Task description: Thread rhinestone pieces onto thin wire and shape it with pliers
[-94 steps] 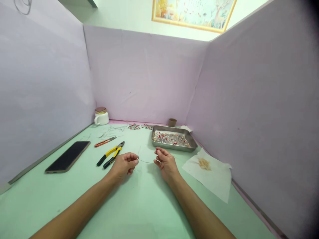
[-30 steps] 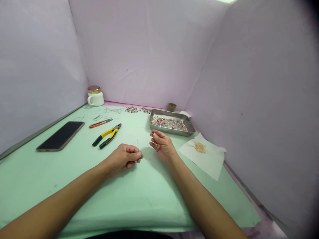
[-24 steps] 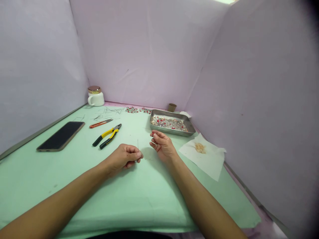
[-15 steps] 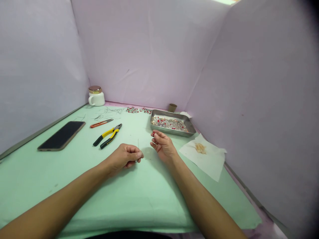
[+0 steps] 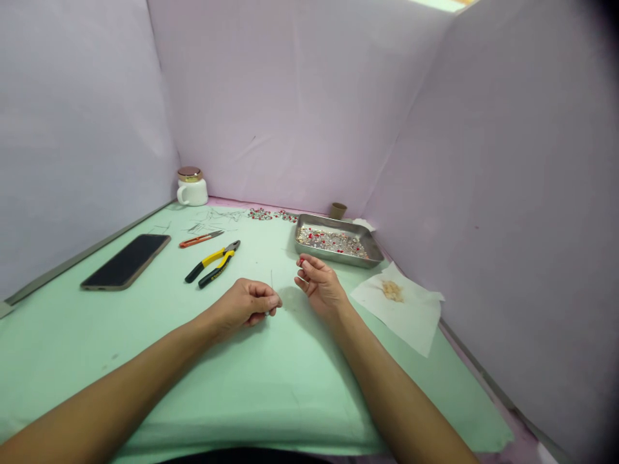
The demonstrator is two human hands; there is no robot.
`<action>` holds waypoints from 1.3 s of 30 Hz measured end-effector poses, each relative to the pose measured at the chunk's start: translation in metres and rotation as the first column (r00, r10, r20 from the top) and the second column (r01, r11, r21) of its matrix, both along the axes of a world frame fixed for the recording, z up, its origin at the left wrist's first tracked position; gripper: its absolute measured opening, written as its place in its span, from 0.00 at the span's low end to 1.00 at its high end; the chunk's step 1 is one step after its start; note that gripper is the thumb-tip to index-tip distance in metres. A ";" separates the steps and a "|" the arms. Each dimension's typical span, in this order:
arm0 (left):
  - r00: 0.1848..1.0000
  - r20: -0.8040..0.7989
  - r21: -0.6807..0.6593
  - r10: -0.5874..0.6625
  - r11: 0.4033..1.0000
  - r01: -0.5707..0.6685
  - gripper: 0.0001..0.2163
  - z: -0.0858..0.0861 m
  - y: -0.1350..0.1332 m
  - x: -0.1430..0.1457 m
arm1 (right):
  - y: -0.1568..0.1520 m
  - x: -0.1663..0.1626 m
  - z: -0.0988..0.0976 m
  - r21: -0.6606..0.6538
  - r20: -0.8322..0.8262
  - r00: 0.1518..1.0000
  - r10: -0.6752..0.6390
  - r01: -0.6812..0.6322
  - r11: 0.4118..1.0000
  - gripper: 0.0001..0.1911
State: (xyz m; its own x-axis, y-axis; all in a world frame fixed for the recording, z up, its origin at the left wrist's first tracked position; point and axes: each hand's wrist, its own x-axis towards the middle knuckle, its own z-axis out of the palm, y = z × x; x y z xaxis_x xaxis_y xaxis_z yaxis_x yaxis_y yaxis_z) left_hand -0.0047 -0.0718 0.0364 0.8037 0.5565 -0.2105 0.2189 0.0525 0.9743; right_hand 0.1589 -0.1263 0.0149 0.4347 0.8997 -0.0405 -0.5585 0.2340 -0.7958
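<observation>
My left hand [image 5: 249, 304] rests on the green table, its thumb and fingers pinched on a thin wire [image 5: 271, 278] that stands upright from the pinch. My right hand [image 5: 320, 283] lies just to the right with its fingers curled; a tiny red bead shows at the fingertips. Behind my right hand stands a steel tray [image 5: 338, 254] holding several red and silvery beads.
Yellow-handled pliers [image 5: 213, 264], orange snips [image 5: 200, 239] and a dark phone [image 5: 126, 261] lie to the left. A white lidded mug [image 5: 192, 187], loose wires [image 5: 215, 218], bead clusters [image 5: 271, 214] and a small brown cup [image 5: 338, 210] line the back. A white paper [image 5: 401, 309] with crumbs lies right. Lilac panels enclose the table.
The camera tilted down since the oldest frame, and the wire now stands upright rather than stretching between the hands. Over the last second both hands stay nearly still.
</observation>
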 end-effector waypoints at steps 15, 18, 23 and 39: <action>1.000 -0.004 0.007 0.000 1.000 0.000 0.07 0.001 -0.001 -0.001 | 0.000 0.000 0.000 0.007 0.022 1.000 0.003 -0.003 1.000 0.12; 1.000 -0.004 0.014 0.006 1.000 -0.006 0.07 0.001 -0.001 -0.001 | 0.000 0.001 0.000 0.005 0.029 1.000 -0.002 0.001 1.000 0.13; 1.000 0.001 0.035 0.013 0.999 -0.013 0.07 0.002 -0.001 0.000 | 0.000 0.001 0.001 0.015 -0.018 1.000 0.004 -0.004 1.000 0.12; 1.000 0.000 0.061 0.022 0.998 -0.022 0.07 0.002 -0.001 -0.002 | 0.000 0.000 0.001 0.012 -0.033 0.999 0.020 -0.019 1.000 0.12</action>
